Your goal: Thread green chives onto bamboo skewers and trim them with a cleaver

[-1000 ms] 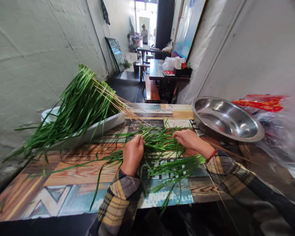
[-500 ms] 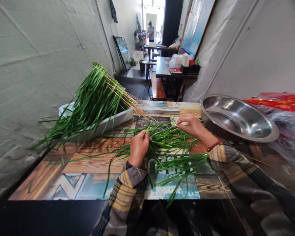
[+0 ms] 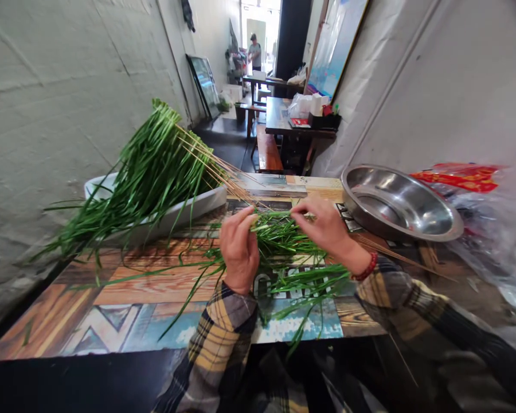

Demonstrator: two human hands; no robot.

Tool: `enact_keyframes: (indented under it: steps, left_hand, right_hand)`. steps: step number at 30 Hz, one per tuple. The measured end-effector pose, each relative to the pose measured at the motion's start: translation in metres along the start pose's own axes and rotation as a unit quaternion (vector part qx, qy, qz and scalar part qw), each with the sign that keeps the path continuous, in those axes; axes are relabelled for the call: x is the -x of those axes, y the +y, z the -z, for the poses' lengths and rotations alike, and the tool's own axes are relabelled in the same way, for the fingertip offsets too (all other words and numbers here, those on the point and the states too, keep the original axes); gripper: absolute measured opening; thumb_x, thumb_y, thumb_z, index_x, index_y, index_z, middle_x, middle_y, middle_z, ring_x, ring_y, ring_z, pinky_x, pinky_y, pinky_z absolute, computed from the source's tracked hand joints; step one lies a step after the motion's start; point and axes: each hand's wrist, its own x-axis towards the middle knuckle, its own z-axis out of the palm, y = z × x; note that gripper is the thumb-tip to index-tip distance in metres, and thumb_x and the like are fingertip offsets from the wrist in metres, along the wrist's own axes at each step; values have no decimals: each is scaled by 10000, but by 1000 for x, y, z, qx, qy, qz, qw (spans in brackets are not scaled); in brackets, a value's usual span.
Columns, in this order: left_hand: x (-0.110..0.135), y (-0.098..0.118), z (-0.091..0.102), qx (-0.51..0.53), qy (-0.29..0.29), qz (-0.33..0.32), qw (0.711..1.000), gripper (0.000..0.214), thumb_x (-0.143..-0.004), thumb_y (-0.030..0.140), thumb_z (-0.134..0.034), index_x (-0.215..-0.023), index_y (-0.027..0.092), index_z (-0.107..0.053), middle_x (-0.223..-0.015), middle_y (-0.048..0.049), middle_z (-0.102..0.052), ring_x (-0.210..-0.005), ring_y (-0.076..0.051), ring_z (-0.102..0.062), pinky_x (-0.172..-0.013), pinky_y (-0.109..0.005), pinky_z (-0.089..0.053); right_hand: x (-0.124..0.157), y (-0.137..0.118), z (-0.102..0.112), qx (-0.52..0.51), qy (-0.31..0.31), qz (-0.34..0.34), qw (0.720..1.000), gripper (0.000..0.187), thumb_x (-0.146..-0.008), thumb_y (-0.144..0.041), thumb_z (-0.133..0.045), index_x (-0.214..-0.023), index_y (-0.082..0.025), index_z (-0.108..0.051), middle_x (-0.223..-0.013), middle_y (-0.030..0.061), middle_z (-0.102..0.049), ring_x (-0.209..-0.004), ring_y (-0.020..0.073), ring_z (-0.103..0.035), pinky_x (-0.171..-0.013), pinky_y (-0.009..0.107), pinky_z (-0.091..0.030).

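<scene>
"How are the hands?"

"The left hand (image 3: pixel 239 249) is curled, pinching pale stems from loose green stalks (image 3: pixel 280 236) lying on the counter (image 3: pixel 150 285). On the right hand (image 3: pixel 327 228), thumb and forefinger nearly meet; whether they grip a blade, I can't tell."

"Textures?"

"Slender, glossy leaves; printed wood-grain planks; a white tub (image 3: pixel 193 213), a round, shiny metal basin (image 3: pixel 406 202)."
</scene>
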Motion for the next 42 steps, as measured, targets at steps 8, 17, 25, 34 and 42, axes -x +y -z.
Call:
enact_keyframes:
  steps: [8,17,25,34,42]
  left_hand:
    - [5,-7,-13,-34,-187,-1,982,221,-934,236,-395,-976,181,-604,-859,-67,-639,-836,-189,-567,-774,-320,-412]
    - [-5,-13,16,-48,190,131,972,235,-959,302,-354,-976,166,-544,-854,-51,-540,-834,-162,-539,-777,-302,-413]
    - [-3,-15,11,-101,144,63,982,203,-940,288,-397,-984,151,-541,-847,-75,-539,-794,-172,-520,-741,-311,-384]
    - [-3,-14,4,-60,88,63,992,209,-952,290,-368,-847,189,-518,-752,-33,-494,-723,-162,-459,-676,-288,-342]
    - [-3,-7,1,27,33,50,998,172,-942,264,-396,-907,188,-547,-823,-44,-569,-789,-165,-522,-726,-283,-404]
  right_hand:
    - [1,-10,-20,29,-87,35,995,127,-884,-260,-524,-919,-190,-623,-889,49,-662,-870,196,-567,-789,315,-373]
    - [53,19,-29,127,-261,-29,957,147,-828,-343,-637,-776,-208,-661,-792,43,-669,-797,180,-581,-713,287,-375]
    - [48,33,-31,-117,-171,-198,958,162,-764,-300,-622,-684,-172,-682,-626,-2,-653,-575,123,-554,-535,227,-389]
    - [28,35,12,-193,12,-174,965,186,-761,-377,-662,-805,-207,-725,-802,27,-718,-719,169,-619,-636,287,-452]
    - [8,14,34,-121,4,-40,992,133,-827,-299,-611,-798,-208,-704,-796,21,-686,-715,153,-598,-629,287,-459]
